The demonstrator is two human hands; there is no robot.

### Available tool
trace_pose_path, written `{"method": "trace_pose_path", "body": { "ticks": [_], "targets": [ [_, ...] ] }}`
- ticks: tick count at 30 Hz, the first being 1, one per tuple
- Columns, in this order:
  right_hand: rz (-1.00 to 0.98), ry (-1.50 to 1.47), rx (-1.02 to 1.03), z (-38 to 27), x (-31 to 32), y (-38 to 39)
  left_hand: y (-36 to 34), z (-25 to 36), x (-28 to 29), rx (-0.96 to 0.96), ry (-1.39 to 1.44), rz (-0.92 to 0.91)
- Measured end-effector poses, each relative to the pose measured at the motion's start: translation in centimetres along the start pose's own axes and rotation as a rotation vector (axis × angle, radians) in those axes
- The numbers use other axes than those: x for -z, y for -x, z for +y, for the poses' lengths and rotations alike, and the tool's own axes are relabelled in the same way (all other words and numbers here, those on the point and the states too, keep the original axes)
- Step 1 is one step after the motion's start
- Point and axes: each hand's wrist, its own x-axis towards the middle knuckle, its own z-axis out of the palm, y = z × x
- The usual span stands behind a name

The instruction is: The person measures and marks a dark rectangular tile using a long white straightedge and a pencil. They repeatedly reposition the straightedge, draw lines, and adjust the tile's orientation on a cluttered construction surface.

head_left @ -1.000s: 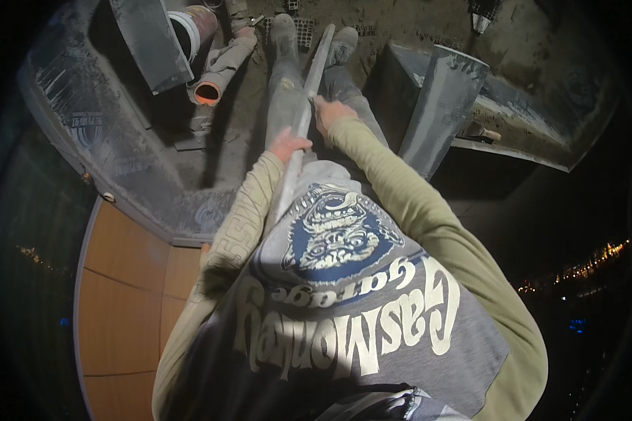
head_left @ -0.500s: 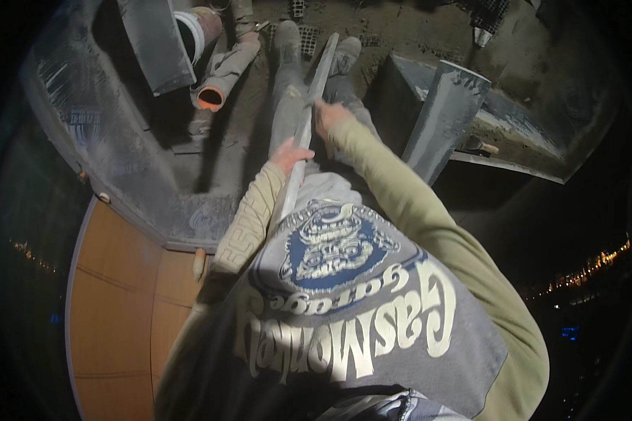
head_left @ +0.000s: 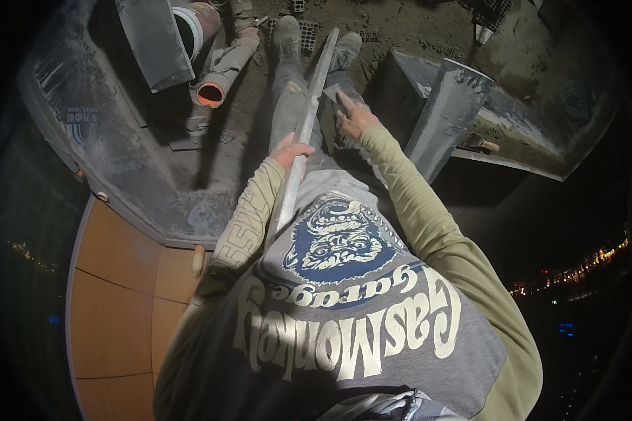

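My left hand (head_left: 290, 151) grips a long, pale, straight bar (head_left: 314, 84) that slants from my lap up between my dusty legs and boots (head_left: 288, 35). My right hand (head_left: 353, 114) is off the bar, beside my right leg, its index finger extended toward a small flat grey piece (head_left: 331, 93) and its other fingers curled; what they hold is unclear. My forearms reach in from below, over my grey printed shirt.
Grey panels (head_left: 442, 119) stand either side, with a white-rimmed bucket (head_left: 201, 21), an orange-mouthed pipe (head_left: 211, 94) and a wooden-handled tool (head_left: 486, 146). A grey-clad limb (head_left: 241, 10) shows at the top. Orange panels (head_left: 116, 281) lie lower left; distant lights glow at the right.
My right hand has come away from the bar and moved right, beside my right leg at the small flat piece. My left hand still grips the bar.
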Motion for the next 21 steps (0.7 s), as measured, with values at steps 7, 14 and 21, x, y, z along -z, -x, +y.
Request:
{"method": "trace_pose_path", "body": {
  "ticks": [7, 14, 21],
  "targets": [
    [-0.179, -0.037, -0.14, -5.2, 3.0, 2.0, -0.7, 0.2, -0.4, -0.001, -0.113, 0.049],
    [-0.192, 0.159, -0.17, -6.9, 3.3, 2.3, -1.0, 0.4, -0.1, -0.02, -0.227, 0.089],
    [-0.138, 0.128, -0.149, -6.5, 2.1, 2.0, -0.9, -0.2, 0.3, -0.087, -0.324, 0.097]
  ]
}}
